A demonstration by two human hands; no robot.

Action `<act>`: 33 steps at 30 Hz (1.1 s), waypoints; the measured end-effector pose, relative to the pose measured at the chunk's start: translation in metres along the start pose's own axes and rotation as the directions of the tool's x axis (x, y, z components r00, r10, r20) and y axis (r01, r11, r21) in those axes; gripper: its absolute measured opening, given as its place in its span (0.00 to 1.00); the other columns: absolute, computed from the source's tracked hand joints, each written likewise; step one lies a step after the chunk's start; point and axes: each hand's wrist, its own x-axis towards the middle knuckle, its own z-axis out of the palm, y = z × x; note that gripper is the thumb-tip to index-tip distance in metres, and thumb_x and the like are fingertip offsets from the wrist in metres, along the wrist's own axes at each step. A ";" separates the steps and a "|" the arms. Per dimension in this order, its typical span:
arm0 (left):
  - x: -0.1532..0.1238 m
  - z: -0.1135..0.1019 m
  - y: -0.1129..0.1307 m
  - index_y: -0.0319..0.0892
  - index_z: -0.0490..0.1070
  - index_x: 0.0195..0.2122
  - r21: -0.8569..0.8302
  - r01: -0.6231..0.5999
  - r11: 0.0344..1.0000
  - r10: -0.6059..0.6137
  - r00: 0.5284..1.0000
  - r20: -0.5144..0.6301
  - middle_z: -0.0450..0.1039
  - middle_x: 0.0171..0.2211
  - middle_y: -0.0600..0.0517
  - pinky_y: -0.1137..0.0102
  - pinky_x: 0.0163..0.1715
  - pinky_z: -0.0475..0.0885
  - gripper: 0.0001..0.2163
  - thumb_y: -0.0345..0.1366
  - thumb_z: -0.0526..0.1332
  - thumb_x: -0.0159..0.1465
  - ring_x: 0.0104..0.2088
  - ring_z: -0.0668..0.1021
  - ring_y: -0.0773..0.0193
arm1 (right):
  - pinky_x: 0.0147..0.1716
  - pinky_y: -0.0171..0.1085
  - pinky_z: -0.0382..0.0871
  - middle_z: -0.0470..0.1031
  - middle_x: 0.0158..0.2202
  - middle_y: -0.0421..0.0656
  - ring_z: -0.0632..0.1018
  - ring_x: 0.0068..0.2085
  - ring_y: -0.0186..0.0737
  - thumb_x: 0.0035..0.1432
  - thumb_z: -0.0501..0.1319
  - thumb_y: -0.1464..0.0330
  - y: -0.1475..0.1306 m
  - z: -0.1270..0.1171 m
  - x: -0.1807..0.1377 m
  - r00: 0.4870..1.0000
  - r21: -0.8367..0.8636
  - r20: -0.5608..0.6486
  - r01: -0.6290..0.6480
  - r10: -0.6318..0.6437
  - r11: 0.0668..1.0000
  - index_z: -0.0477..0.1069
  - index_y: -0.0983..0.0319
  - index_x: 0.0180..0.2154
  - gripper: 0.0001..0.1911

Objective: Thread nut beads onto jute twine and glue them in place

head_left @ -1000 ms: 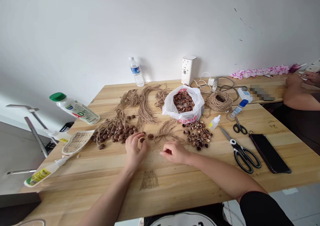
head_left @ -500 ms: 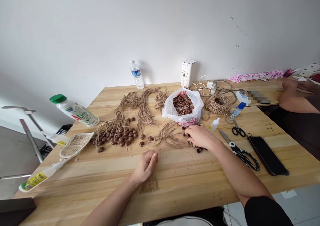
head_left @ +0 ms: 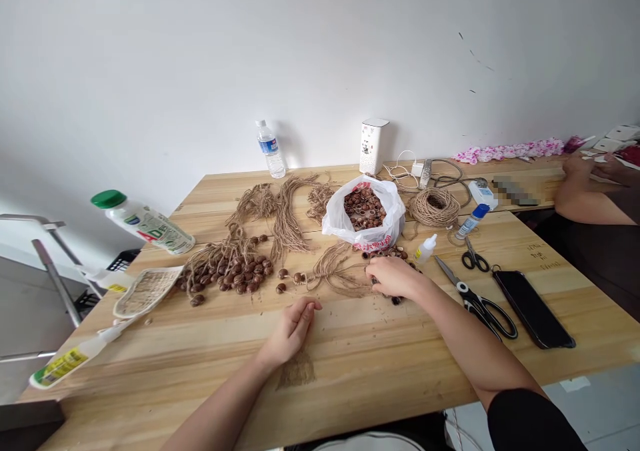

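Observation:
My right hand (head_left: 397,278) reaches over a small pile of hollow brown nut shells (head_left: 395,254) in front of the plastic bag, its fingertips pinched on a nut shell at the pile's left side. My left hand (head_left: 295,328) rests on the table nearer me with its fingers curled. Whatever lies inside it, if anything, is hidden. Between the hands and the bag lies a bundle of twine strands (head_left: 335,274) with a few round brown nuts (head_left: 297,278) at its left end. A white plastic bag (head_left: 335,219) of nut shells stands open behind them.
Left are corded nuts (head_left: 245,274), a woven tray (head_left: 147,291) and a glue bottle (head_left: 67,364). Right are a small glue bottle (head_left: 426,248), large scissors (head_left: 480,304), small scissors (head_left: 474,258), a phone (head_left: 533,308) and a twine coil (head_left: 435,208). Another person's arm (head_left: 595,198) is far right.
My right hand has shifted slightly left and down over the shells. The fingertips of my left hand point a little more to the right. The view has turned slightly.

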 end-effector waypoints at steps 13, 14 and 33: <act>0.012 0.060 0.001 0.40 0.73 0.43 -0.548 0.214 0.809 -0.085 0.964 0.250 0.74 0.36 0.45 0.68 0.32 0.66 0.14 0.41 0.60 0.59 0.34 0.74 0.60 | 0.27 0.32 0.57 0.73 0.32 0.41 0.73 0.31 0.35 0.48 0.65 0.71 -0.043 -0.004 -0.010 0.941 0.113 -0.204 0.298 -0.272 0.948 0.73 0.62 0.31 0.04; 0.015 0.061 0.002 0.39 0.73 0.41 -0.575 0.228 0.786 -0.089 0.962 0.260 0.73 0.35 0.45 0.68 0.31 0.66 0.12 0.40 0.61 0.59 0.34 0.74 0.60 | 0.26 0.32 0.57 0.73 0.32 0.41 0.73 0.30 0.35 0.48 0.65 0.71 -0.045 0.000 -0.008 0.937 0.096 -0.214 0.300 -0.275 0.949 0.73 0.62 0.30 0.04; 0.027 0.057 0.000 0.34 0.73 0.35 -0.636 0.340 0.693 -0.247 0.941 0.233 0.72 0.27 0.48 0.76 0.17 0.57 0.13 0.41 0.60 0.60 0.21 0.68 0.72 | 0.30 0.33 0.62 0.75 0.31 0.43 0.75 0.33 0.37 0.55 0.63 0.69 -0.040 0.004 0.000 0.964 0.164 -0.167 0.234 -0.207 0.958 0.75 0.63 0.32 0.04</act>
